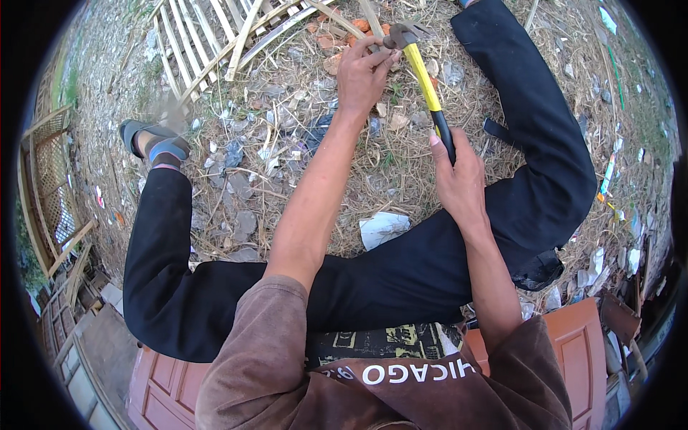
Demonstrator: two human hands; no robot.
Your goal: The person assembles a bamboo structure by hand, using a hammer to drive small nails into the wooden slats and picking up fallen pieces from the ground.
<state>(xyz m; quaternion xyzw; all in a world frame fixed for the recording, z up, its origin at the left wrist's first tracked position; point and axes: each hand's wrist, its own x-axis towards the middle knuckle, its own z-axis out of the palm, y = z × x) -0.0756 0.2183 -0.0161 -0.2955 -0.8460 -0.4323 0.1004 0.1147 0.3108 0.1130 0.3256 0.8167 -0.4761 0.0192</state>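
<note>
Right hand (460, 175) grips hammer (423, 75), long axis slanting head-first forward-left; left hand (360, 82), beside hammer's head, fingers bent, grip indeterminable.

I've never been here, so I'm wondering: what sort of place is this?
Probably an outdoor yard used for rough woodwork: there is straw-littered ground, a slatted wooden frame at upper left, and a hammer in the right hand.

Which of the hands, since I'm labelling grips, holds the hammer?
The right hand: it grips the hammer by its handle; the left hand is beside the head.
</note>
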